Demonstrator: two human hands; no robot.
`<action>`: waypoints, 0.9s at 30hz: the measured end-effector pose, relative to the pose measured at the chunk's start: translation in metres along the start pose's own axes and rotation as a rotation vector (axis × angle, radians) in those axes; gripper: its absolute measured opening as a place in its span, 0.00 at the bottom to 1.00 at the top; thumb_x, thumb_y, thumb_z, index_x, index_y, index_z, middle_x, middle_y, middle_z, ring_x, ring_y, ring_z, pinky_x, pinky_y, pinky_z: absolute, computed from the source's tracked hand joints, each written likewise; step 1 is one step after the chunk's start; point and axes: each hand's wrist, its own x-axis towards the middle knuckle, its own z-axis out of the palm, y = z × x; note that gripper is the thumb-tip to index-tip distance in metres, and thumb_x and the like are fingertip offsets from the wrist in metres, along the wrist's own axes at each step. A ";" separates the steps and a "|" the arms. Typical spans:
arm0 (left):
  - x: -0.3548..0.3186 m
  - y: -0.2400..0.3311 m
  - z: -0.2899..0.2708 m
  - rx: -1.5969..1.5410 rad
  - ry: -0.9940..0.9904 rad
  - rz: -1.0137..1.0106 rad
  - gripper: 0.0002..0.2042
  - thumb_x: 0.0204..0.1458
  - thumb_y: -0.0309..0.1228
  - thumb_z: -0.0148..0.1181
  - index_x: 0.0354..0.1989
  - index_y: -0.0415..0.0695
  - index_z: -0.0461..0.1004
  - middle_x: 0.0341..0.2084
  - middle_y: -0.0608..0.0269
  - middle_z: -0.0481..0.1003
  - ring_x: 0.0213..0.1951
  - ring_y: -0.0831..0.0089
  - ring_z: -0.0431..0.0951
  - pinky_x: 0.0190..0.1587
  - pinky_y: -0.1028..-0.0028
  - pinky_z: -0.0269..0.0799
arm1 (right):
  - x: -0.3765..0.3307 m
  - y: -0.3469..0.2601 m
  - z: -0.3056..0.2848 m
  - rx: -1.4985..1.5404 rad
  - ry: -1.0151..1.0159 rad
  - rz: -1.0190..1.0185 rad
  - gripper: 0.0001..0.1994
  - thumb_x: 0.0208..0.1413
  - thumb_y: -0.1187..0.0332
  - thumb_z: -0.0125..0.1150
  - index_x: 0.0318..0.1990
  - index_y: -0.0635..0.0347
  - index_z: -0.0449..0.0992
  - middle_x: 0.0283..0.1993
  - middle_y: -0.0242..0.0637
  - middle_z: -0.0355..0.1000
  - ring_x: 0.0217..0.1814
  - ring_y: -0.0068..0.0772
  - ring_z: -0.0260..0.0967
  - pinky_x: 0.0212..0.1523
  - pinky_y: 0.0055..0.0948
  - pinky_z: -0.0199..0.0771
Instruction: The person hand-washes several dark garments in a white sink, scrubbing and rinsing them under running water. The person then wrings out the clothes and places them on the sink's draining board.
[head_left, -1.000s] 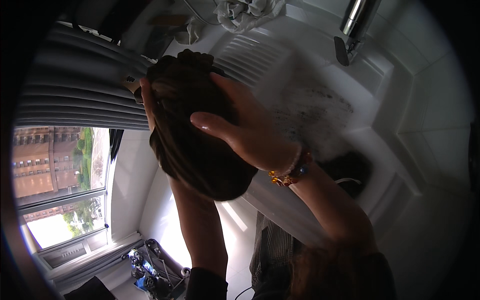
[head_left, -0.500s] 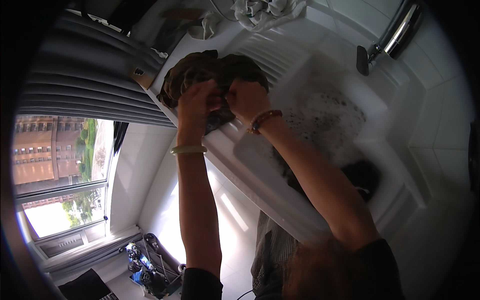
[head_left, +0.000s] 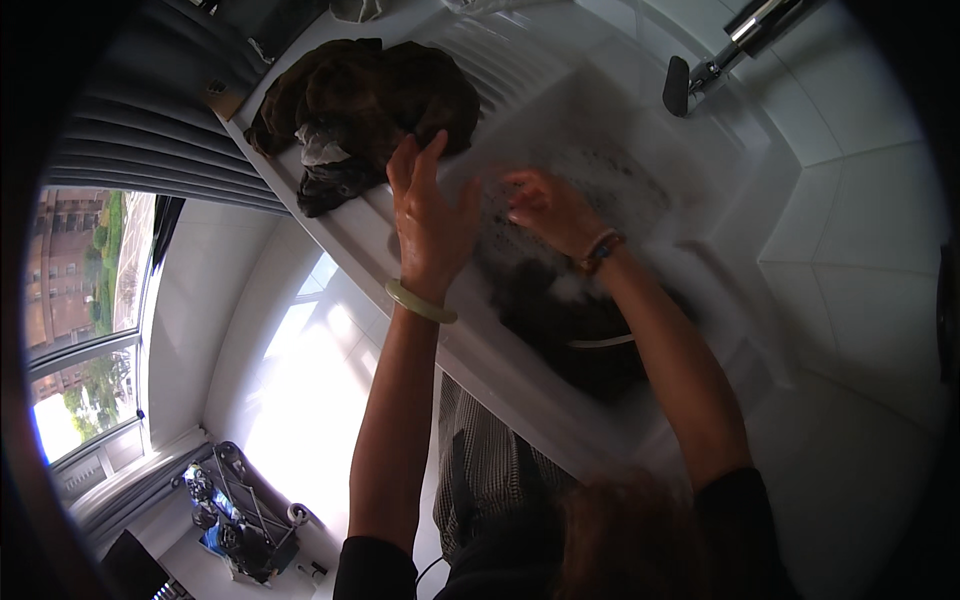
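Note:
A bunched dark brown garment [head_left: 375,95] lies on the ribbed washboard side of a white laundry sink [head_left: 345,245], a pale patch of cloth showing at its near end. My left hand [head_left: 430,225] is beside the garment, fingers stretched upward and apart, nothing held. Its fingertips overlap the garment's edge; whether they touch it I cannot tell. Over the basin's sudsy water [head_left: 620,190], my right hand [head_left: 555,212] hangs with loosely bent fingers and nothing visible in them. Dark cloth [head_left: 570,345] with a light strip sits in the water below it.
A chrome faucet [head_left: 715,68] reaches over the sink from the tiled wall [head_left: 850,210]. Grey curtain [head_left: 170,145] and a window are at the left. On the floor, lower left, stands a rack [head_left: 245,530] with dark and blue items.
Both hands have come off the dark garment. My right hand has moved right over the suds, and my left hand has opened. The view has shifted, with more dark cloth showing in the basin.

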 end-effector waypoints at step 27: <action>-0.114 0.057 -0.040 -0.315 -0.643 -0.405 0.21 0.49 0.27 0.69 0.52 0.39 0.71 0.41 0.50 0.80 0.43 0.57 0.83 0.45 0.64 0.78 | -0.132 -0.009 0.004 -0.210 0.482 -0.039 0.15 0.53 0.71 0.65 0.48 0.65 0.79 0.37 0.49 0.80 0.41 0.50 0.79 0.42 0.42 0.78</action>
